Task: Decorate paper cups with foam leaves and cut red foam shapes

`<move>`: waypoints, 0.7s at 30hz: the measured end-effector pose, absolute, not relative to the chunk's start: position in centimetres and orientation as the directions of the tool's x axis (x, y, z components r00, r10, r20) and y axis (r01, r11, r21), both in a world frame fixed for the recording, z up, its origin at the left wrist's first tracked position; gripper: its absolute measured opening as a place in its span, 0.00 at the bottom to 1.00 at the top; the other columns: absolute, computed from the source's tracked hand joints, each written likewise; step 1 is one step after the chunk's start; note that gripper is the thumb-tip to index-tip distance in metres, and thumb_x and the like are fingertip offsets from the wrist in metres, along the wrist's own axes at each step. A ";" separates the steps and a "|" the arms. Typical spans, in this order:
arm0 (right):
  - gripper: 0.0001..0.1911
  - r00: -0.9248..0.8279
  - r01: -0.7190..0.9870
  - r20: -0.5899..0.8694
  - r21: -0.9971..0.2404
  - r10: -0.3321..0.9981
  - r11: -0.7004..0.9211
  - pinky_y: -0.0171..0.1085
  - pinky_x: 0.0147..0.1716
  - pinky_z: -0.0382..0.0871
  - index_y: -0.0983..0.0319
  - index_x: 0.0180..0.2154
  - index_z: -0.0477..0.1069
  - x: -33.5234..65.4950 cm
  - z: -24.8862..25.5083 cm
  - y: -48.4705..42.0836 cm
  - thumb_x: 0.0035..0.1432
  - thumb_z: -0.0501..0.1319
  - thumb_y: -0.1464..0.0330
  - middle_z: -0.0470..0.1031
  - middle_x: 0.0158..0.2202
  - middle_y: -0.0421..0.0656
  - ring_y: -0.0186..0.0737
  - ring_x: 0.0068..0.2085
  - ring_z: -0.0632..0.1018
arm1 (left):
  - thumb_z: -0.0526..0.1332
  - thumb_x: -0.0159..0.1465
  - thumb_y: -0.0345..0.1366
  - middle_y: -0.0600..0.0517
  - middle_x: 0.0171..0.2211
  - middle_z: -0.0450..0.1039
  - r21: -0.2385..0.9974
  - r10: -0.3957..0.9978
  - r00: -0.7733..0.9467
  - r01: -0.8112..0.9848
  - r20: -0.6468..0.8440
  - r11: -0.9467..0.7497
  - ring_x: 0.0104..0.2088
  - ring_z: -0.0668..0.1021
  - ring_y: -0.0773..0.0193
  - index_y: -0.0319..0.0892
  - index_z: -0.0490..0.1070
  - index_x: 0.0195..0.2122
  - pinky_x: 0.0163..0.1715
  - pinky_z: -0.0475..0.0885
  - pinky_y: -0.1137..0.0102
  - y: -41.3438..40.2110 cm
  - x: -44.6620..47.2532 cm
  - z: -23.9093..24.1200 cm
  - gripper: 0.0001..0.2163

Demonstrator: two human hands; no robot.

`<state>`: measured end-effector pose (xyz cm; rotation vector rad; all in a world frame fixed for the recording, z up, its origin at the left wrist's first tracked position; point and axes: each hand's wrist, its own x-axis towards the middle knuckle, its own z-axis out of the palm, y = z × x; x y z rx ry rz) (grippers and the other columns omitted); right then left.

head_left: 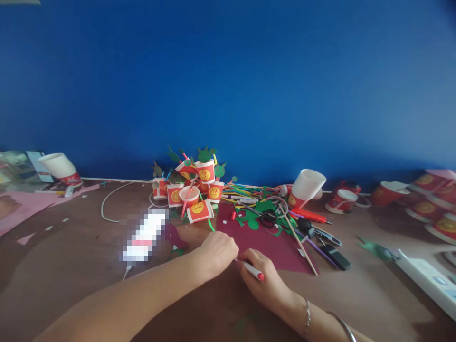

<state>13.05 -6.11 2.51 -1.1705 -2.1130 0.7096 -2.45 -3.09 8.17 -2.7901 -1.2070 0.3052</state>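
Observation:
My right hand [265,280] is closed round a white marker with a red end [253,271], its other end pointing toward my left hand. My left hand [219,251] is curled closed just to the left; its fingertips are turned away, so what it holds cannot be seen. A green straw [211,225] shows just beyond its knuckles. Behind the hands stands a cluster of red-and-white paper cups [200,211] with straws and green paper cutouts [205,154]. Dark red paper [285,259] lies beyond my right hand, and a small red cap [233,215] rests on it.
A lit phone [144,237] with a cable lies left. Scissors [269,218], green scraps, straws, a wooden stick [297,237], an orange-red tool [308,215] and keys [335,256] crowd the right. More cups [307,187] and a power strip [427,280] are farther right. A blue wall stands behind.

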 end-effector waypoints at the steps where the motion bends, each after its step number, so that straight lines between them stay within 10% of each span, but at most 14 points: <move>1: 0.05 -0.435 0.550 0.263 -0.679 0.861 0.485 0.35 0.30 0.65 0.61 0.31 0.66 13.0 2.6 -6.3 0.57 0.53 0.70 0.72 0.28 0.43 0.38 0.30 0.72 | 0.60 0.57 0.26 0.47 0.18 0.73 -0.153 0.733 0.662 0.717 -0.155 -0.680 0.25 0.79 0.58 0.37 0.75 0.25 0.21 0.69 0.72 -3.0 -2.4 8.2 0.06; 10: 0.10 -0.774 0.429 0.323 -0.364 0.545 0.826 0.39 0.34 0.65 0.60 0.41 0.67 11.7 3.8 -8.1 0.58 0.53 0.74 0.74 0.34 0.46 0.41 0.34 0.73 | 0.58 0.56 0.23 0.44 0.20 0.74 -0.124 0.718 0.665 0.710 -0.204 -0.693 0.27 0.79 0.56 0.36 0.76 0.28 0.22 0.71 0.69 -2.1 -2.1 9.0 0.07; 21: 0.21 -0.769 0.591 0.104 -0.260 0.631 0.764 0.43 0.40 0.68 0.66 0.42 0.66 9.4 3.7 -8.2 0.42 0.55 0.80 0.71 0.40 0.50 0.47 0.40 0.71 | 0.58 0.53 0.22 0.42 0.24 0.76 -0.106 0.684 0.678 0.685 -0.270 -0.721 0.29 0.79 0.51 0.35 0.76 0.28 0.24 0.72 0.64 -1.0 -0.9 10.1 0.07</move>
